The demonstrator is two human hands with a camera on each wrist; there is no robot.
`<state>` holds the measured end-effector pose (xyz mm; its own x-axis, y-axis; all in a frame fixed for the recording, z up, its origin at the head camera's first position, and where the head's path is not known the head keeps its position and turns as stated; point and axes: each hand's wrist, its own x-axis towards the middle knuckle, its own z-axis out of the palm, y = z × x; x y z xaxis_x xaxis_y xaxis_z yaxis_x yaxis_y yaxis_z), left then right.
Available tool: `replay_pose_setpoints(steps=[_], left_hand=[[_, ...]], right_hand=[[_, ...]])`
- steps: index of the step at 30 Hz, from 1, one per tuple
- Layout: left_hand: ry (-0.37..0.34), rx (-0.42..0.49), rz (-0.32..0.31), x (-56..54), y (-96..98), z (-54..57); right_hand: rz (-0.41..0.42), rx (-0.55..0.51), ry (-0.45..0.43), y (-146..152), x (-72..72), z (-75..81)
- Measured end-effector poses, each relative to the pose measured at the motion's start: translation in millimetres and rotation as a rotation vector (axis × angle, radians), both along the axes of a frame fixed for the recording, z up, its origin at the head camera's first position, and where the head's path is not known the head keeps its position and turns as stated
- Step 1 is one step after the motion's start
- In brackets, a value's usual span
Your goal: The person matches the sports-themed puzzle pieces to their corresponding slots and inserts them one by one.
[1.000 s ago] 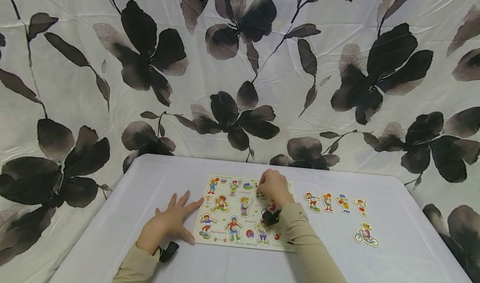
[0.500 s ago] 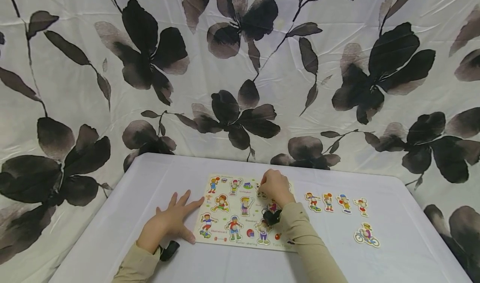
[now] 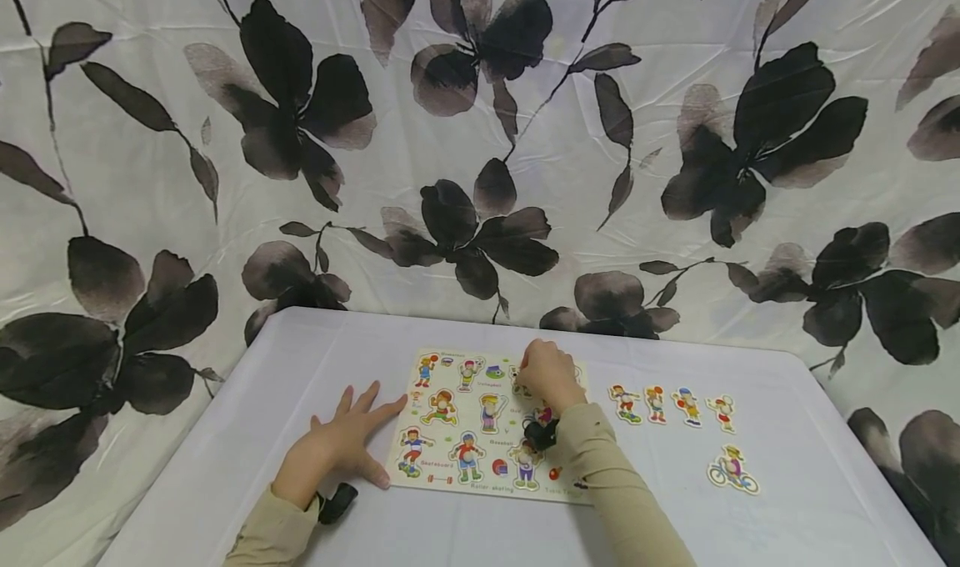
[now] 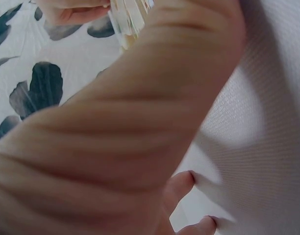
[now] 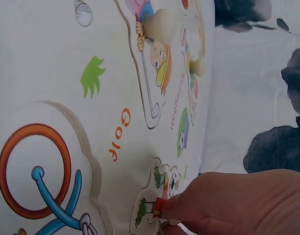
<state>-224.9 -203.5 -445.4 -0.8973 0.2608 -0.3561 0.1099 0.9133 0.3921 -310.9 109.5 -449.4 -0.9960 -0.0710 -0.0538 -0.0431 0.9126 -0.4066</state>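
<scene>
A wooden picture puzzle board (image 3: 396, 472) with knobbed figures lies flat on the table. My right hand (image 3: 550, 375) reaches over its far right part. In the right wrist view, thumb and finger pinch a soccer player puzzle piece (image 5: 161, 177) on the board; its ball and green shoes show, while fingers cover the rest. Nearby, a golfer piece (image 5: 160, 66) shows its round knob. My left hand (image 3: 345, 438) lies with fingers spread beside the board, its fingertips at the left edge. In the left wrist view a sleeve (image 4: 120, 122) hides most of that hand.
Several loose pieces lie right of the board: a skateboarder (image 3: 624, 405), a figure with a red ball (image 3: 655, 404), a blue-capped figure (image 3: 686, 408), another small figure (image 3: 722, 414) and a cyclist (image 3: 734, 472). A floral cloth (image 3: 600, 175) hangs behind the table.
</scene>
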Motion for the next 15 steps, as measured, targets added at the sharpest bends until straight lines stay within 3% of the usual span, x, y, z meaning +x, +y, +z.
replay_pose_setpoints(steps=[15], left_hand=[[0.006,-0.01,-0.013,-0.9,-2.0,-3.7]], right_hand=[[0.025,0.006,0.011,1.5,4.5,-1.5]])
